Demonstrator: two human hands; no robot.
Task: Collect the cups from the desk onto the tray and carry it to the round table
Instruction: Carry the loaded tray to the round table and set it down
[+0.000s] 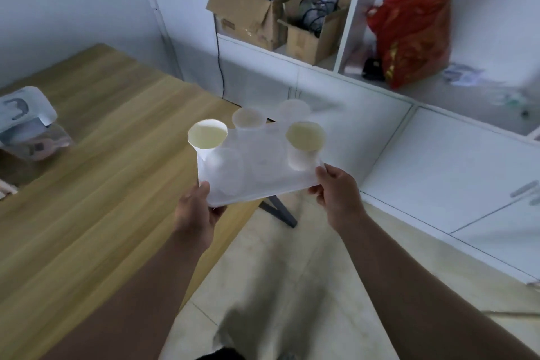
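Observation:
I hold a white tray (263,193) in the air past the right edge of the wooden desk (96,172). My left hand (195,210) grips its near left corner and my right hand (336,193) grips its near right corner. Several cups stand on the tray: a white paper cup (207,137) at the left, another paper cup (304,143) at the right, and clear plastic cups (248,120) at the back and front. The picture is blurred by motion. No round table is in view.
A white cabinet (438,161) with open shelves runs along the right, holding cardboard boxes (257,14) and a red bag (415,26). A tissue pack and a clear bag (26,126) lie on the desk's far left. Tiled floor (286,272) lies below the tray.

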